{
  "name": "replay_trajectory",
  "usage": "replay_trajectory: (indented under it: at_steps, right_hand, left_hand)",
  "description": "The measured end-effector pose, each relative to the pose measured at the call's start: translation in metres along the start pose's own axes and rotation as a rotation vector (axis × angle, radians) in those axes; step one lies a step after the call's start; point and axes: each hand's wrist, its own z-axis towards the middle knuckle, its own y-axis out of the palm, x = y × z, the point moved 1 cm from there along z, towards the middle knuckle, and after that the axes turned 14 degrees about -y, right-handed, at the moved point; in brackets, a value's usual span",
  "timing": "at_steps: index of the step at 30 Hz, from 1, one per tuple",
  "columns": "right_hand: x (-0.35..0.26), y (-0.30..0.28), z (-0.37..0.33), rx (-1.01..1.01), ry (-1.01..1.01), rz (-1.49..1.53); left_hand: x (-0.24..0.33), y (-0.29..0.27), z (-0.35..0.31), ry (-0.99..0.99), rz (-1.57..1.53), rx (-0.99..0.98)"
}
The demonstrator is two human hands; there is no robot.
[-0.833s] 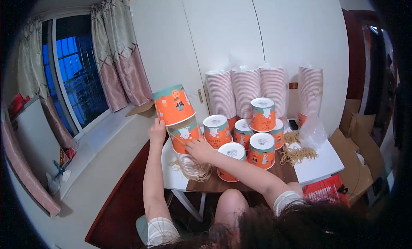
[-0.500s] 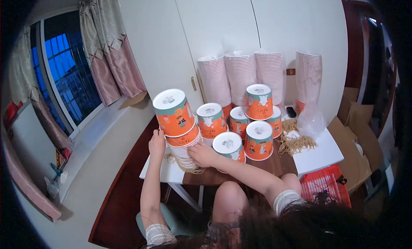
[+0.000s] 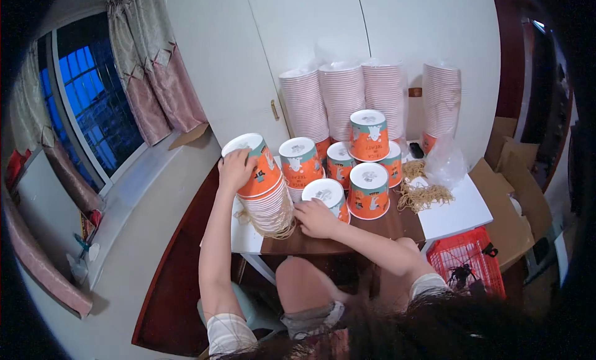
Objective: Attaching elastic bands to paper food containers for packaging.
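Note:
At the left of the table, a tall stack of upside-down orange paper buckets [image 3: 270, 215] leans slightly, its rims nested close together. My left hand [image 3: 236, 169] is closed over the upper side of its top bucket [image 3: 261, 175], fingers bent around the white-based end. My right hand [image 3: 318, 220] is open with nothing in it, its fingertips near the stack's lower right side. Right behind that hand stands a front upside-down bucket [image 3: 324, 190], partly covered by it. Tan string [image 3: 248, 221] hangs around the stack's lower part.
Several more upside-down buckets [image 3: 369, 195] stand mid-table, one on top of others. Tall plastic-wrapped bucket stacks [image 3: 344, 99] line the back. Tan string bundles [image 3: 426, 195] and a clear plastic bag [image 3: 448, 162] lie at right. A red basket [image 3: 475, 254] and cardboard boxes [image 3: 518, 198] sit beside the table.
The top bucket has gone down over the stack. My left hand has risen from the stack's side onto that bucket. My right hand has come off the stack, a little to the right.

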Motion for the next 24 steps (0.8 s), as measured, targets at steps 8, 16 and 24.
replay_trajectory:
  at_steps: [8,16,24]
  right_hand:
    - [0.039,-0.009,-0.06,0.005,0.224,-0.192]
    - [0.049,-0.053,-0.061,0.193,0.584,0.542]
    - [0.049,-0.064,-0.132,0.083,0.854,1.676]
  left_hand:
    - [0.007,0.009,-0.012,-0.036,-0.033,-0.048]
    - [0.033,0.008,-0.1,0.2,-0.257,0.037]
    - [0.038,0.013,-0.222,-0.053,-1.497,-1.042]
